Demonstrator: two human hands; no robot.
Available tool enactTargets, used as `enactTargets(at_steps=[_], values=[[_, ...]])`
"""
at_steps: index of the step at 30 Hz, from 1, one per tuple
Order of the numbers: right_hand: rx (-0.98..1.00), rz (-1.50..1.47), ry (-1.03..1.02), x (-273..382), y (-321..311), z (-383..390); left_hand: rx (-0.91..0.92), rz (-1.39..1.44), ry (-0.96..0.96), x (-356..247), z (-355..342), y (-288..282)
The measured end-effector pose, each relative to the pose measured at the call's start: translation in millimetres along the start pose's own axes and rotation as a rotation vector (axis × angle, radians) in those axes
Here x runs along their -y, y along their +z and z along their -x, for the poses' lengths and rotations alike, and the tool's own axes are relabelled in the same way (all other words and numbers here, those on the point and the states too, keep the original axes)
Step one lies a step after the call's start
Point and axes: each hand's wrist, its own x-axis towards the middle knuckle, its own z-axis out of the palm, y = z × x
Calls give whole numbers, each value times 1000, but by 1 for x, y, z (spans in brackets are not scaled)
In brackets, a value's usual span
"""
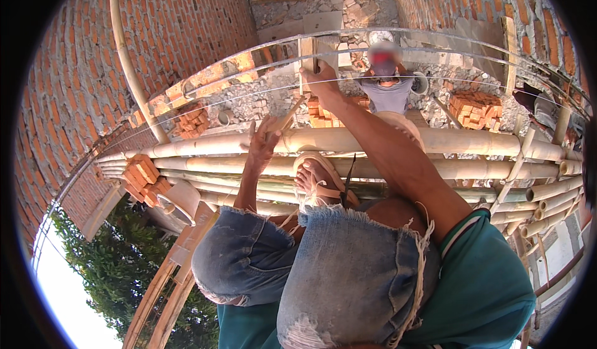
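My right hand reaches far forward, its fingers closed round the lower part of an upright wooden block by the thin steel rods. To the left and nearer, my left hand is raised just above the bamboo poles, fingers bent. A thin, light-coloured wooden strip slants from it toward the block; its lower end is partly hidden at the fingers. My sandalled foot rests on the bamboo poles below, between my two arms.
Bricks and a pale bucket sit on the poles at left. Below, a person in a cap stands amid rubble, near a brick stack. A brick wall rises at left; an upright bamboo pole stands before it.
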Motion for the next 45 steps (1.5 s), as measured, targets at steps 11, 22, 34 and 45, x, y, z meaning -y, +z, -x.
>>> enactTargets(at_steps=[11, 22, 34, 45], values=[[45, -77, 1, -5, 1, -4, 22, 39, 12, 5, -2, 0], [52, -48, -19, -10, 3, -7, 23, 56, 9, 5, -4, 0], [28, -69, 37, -3, 4, -2, 62, 8, 102, 12, -8, -2], [31, -103, 26, -10, 8, -6, 59, -85, 36, 25, -10, -4]])
